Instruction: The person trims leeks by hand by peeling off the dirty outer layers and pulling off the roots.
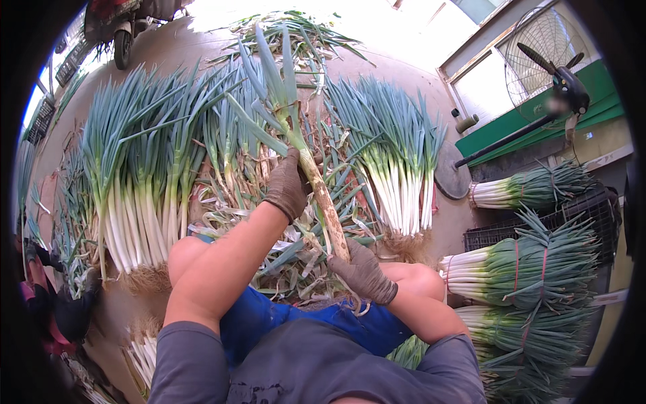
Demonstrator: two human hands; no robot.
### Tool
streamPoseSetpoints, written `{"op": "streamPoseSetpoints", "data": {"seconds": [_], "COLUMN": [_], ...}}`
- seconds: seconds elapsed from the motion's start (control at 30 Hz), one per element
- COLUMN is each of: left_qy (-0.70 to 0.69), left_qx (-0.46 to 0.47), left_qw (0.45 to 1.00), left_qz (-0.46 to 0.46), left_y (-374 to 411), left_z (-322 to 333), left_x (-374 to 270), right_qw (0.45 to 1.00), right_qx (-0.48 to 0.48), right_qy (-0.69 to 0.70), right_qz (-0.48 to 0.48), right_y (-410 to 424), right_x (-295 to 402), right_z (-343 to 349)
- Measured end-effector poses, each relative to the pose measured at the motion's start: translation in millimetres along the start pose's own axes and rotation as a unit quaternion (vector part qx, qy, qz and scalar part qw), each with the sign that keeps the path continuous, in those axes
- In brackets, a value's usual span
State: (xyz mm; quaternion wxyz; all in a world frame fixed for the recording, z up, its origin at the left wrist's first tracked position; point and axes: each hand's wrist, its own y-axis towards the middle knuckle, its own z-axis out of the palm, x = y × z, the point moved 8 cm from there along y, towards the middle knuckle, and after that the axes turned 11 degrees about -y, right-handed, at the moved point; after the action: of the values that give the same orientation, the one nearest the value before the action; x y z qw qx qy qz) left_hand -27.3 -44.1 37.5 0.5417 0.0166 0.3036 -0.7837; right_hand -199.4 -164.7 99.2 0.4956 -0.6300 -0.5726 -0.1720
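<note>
A thick green onion stalk [323,197] slants across my front, its brown-stained outer skin still on and its blue-green leaves pointing away from me. My left hand [288,186], in a brown knit glove, grips it just below where the leaves fork. Lower down, my right hand [364,272], gloved alike, closes around the root end, and pale roots dangle beneath it. Under both hands lies a heap of peeled skins and leaf scraps [298,272]. To the left stands a row of white-stemmed green onions [146,217]; a second cleaned bunch [404,187] leans to the right.
Tied bundles of green onions [520,272] are stacked at the right beside a black plastic crate [535,217]. A pedestal fan [560,86] rests on a round base [451,171]. Another person [65,303] is at the far left. A wheeled vehicle [122,45] stands behind.
</note>
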Motion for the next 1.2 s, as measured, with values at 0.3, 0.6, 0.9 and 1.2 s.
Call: {"op": "streamPoseSetpoints", "data": {"seconds": [0.3,0.6,0.9,1.2], "left_qy": [-0.103,-0.098,0.742,0.243], "left_qx": [0.014,0.051,0.348,0.140], "left_qw": [0.993,0.993,0.568,0.956], "left_qz": [0.050,0.032,0.073,0.084], "left_y": [-0.1,-27.1,-64.9,-21.8], "left_z": [-6.3,4.9,7.4,11.5], "left_x": [-48.2,-71.7,-3.3,-93.0], "right_qw": [0.992,0.989,0.988,0.912], "right_qx": [0.104,0.079,-0.084,-0.250], "right_qy": [0.041,0.048,0.014,-0.242], "right_qz": [-0.057,-0.113,-0.130,-0.218], "right_y": [51.7,48.3,65.2,38.4], "right_x": [11.1,24.7,16.8,35.0], "right_z": [-0.1,25.0,-17.1,-14.5]}}
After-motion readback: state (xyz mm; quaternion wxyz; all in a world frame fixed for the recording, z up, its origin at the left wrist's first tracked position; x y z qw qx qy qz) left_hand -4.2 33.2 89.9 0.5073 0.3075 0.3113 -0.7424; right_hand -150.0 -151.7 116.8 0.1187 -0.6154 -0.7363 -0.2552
